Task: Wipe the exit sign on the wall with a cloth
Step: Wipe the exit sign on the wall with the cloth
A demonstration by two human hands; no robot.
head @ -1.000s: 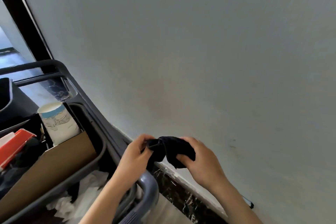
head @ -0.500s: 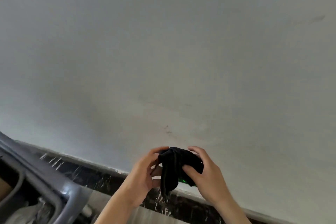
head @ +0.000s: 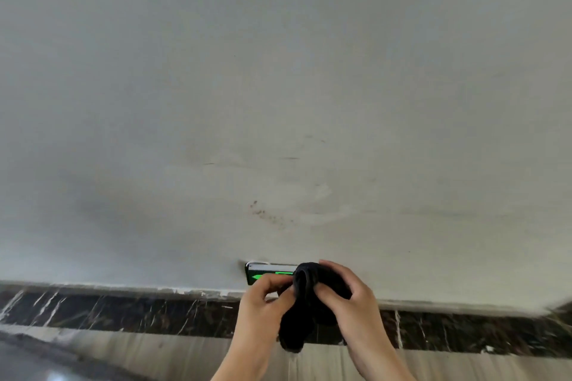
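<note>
A dark cloth (head: 305,306) hangs bunched between both hands, low in the middle of the view. My left hand (head: 263,300) grips its left side and my right hand (head: 346,297) grips its top and right side. Behind them, low on the pale wall just above the skirting, is the exit sign (head: 263,274), a dark frame with a lit green face. Only its left part shows; the cloth and hands cover the rest. I cannot tell if the cloth touches the sign.
The pale wall (head: 278,102) fills most of the view, with scuffs and small brown spots (head: 263,213) above the sign. A dark marble skirting (head: 123,315) runs along its foot, with light floor (head: 154,353) below.
The view has swung right and away from the cart, which has left the frame. The exit sign has come into view behind the cloth. Both hands keep hold of the cloth.
</note>
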